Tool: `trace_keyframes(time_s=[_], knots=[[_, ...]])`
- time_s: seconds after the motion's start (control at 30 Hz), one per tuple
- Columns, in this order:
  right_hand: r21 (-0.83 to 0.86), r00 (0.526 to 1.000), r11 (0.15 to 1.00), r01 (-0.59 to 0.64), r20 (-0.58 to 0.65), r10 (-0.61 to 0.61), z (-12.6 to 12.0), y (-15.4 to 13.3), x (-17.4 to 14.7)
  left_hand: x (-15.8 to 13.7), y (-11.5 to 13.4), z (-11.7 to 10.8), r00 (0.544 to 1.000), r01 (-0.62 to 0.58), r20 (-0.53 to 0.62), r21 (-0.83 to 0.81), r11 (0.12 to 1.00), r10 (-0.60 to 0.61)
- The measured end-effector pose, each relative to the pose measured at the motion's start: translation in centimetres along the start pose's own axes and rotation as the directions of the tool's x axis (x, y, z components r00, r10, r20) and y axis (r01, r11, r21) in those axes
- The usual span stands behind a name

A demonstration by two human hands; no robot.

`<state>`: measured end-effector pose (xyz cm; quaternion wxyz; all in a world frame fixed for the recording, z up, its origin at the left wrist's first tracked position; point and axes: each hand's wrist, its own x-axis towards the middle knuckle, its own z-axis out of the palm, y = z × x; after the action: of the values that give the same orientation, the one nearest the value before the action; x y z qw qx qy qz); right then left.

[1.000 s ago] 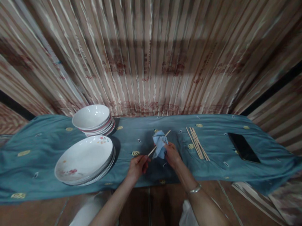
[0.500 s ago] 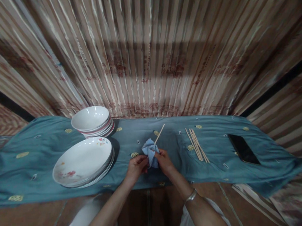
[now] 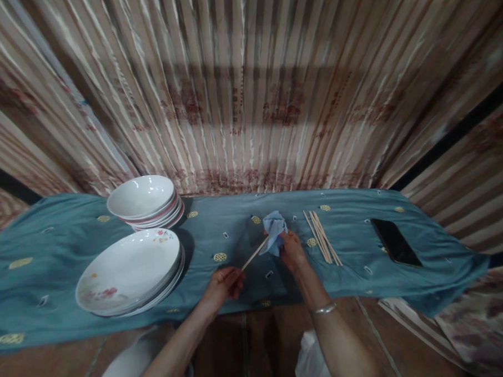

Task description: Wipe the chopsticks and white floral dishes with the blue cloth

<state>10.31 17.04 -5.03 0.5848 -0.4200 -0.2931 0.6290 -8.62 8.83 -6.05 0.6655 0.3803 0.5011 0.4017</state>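
My left hand (image 3: 224,285) is closed on the near end of a wooden chopstick (image 3: 255,253), which slants up to the right. The chopstick's far end goes into a crumpled light blue cloth (image 3: 274,231). My right hand (image 3: 292,251) pinches this cloth around the stick, so that end is hidden. To the right of my right hand, several loose chopsticks (image 3: 321,238) lie side by side on the teal tablecloth (image 3: 211,229).
A stack of white bowls (image 3: 141,199) stands at the back left. Nearer, a stack of oval floral plates (image 3: 130,271) reaches toward the front edge. A black phone (image 3: 395,241) lies at the right. A pleated curtain (image 3: 239,100) hangs behind the table.
My right hand has slid the cloth up and to the right along the chopstick. My left hand now grips the bare near end, and more of the stick's lower part shows.
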Motion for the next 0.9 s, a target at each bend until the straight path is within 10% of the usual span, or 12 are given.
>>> trace_keyframes(time_s=[0.37, 0.9], knots=[[-0.173, 0.948, 0.978, -0.116, 0.275, 0.161, 4.5, 6.0, -4.4, 0.6, 0.3, -0.4, 0.990, -0.093, -0.115, -0.108, 0.990, 0.080], [-0.036, 0.999, 0.999, 0.022, -0.041, -0.023, 0.0, 0.6, -0.6, -0.9, 1.0, -0.6, 0.995, -0.056, -0.085, 0.059, 0.997, 0.061]])
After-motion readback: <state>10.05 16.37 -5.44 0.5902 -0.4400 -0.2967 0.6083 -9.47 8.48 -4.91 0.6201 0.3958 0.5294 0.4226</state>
